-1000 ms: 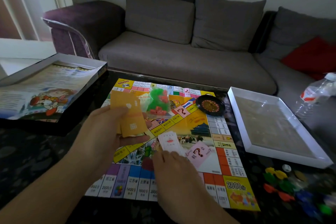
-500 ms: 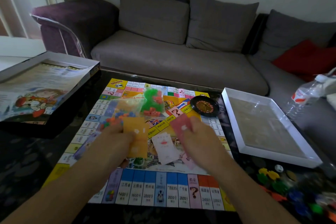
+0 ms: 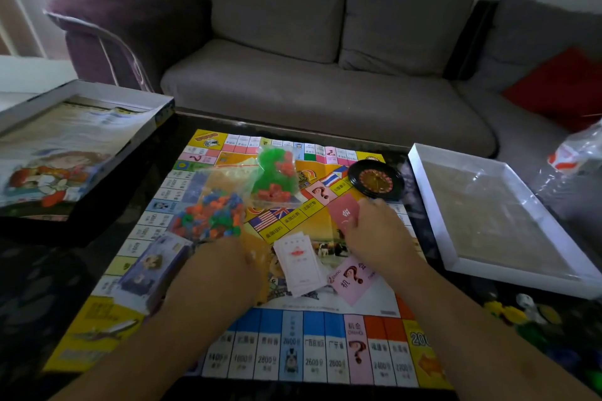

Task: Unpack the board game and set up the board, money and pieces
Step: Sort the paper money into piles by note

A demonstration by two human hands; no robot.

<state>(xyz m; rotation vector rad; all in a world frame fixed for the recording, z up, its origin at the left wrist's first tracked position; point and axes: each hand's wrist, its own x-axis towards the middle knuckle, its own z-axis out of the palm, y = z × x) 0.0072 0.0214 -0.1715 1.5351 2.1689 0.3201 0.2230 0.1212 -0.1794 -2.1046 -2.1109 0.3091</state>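
Red cards [image 3: 343,215], right hand [image 3: 378,238] gripping

A home living room: a grey sofa [image 3: 319,88] with loose back cushions [image 3: 404,19] and a red cushion [image 3: 560,85] stands along the far wall, behind a low dark surface [image 3: 32,277] carrying a spread board game [image 3: 270,329].

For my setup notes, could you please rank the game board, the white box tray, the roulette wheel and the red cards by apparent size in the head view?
1. game board
2. white box tray
3. roulette wheel
4. red cards, partly covered by the right hand
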